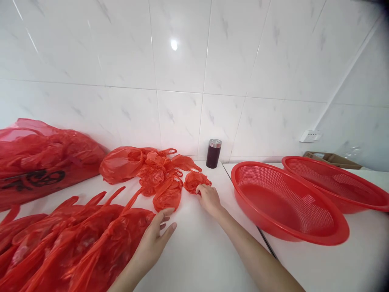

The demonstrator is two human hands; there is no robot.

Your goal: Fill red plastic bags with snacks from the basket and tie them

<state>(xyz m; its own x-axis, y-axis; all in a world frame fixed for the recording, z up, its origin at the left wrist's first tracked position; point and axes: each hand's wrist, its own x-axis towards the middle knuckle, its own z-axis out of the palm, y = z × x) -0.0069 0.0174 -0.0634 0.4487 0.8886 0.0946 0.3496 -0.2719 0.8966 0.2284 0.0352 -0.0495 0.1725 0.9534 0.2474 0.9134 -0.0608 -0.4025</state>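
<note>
So, closest to me on the bench (194, 251), a bunch of red plastic bags (75, 247) lies side by side off to the left, handles sticking up. The left hand (166, 221) is just right of them, thumb and fingers spread apart, nothing in its grip, fingertips right by a puffy little bag (167, 196); can't tell if they touch. A bit further out, the right hand (209, 196) has its fingers on a small scrunched bag (193, 181), mid-bench toward the back edge. Whether it's actually pinching it, I can't tell. The two hands are apart. On the right, a red basket (273, 202) covers part of a dark seam in the bench. Left of the scrunched bag there's a loose pile of bags (127, 164), and a big printed bag (45, 162) sits toward the back left. Dark tumbler (214, 155) by the back edge, second basket (334, 182) back right, then a cardboard box (337, 159) beyond it.
</note>
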